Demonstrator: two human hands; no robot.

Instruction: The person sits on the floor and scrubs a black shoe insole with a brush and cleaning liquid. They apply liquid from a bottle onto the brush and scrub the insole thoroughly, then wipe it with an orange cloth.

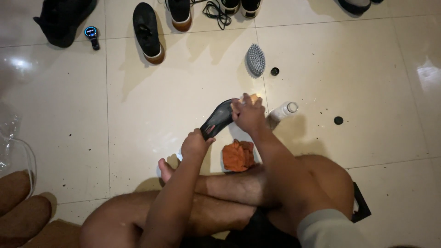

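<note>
- Legs (220, 193): crossed on the tiled floor (358, 92), nearest the camera; one bare foot (164, 169) points to the left of the insole.
- Orange cloth (238, 156): crumpled on the floor just below the insole, touching the shin.
- Left hand (195, 144): fingers closed around the near, lower end of the insole; thumb lies on its upper face.
- Insole (218, 119): black, thin, held tilted above the floor, running from lower left to upper right between both hands.
- Right hand (248, 114): clamped on a small tan sponge (250, 98), pressing it against the far end of the insole.
- White bottle (284, 110): lies on its side just right of the insole, beside the right hand.
- Two black caps: one (338, 120) well right of the insole, one (274, 71) above it, next to the brush.
- Grey brush (255, 59): bristles up, above the insole.
- Black shoe (148, 32): tan sole, above and left of the insole.
- More shoes (180, 13) and a loose lace (217, 11): along the far edge.
- Black bag (62, 20) and a small device (92, 36): far upper left of the insole.
</note>
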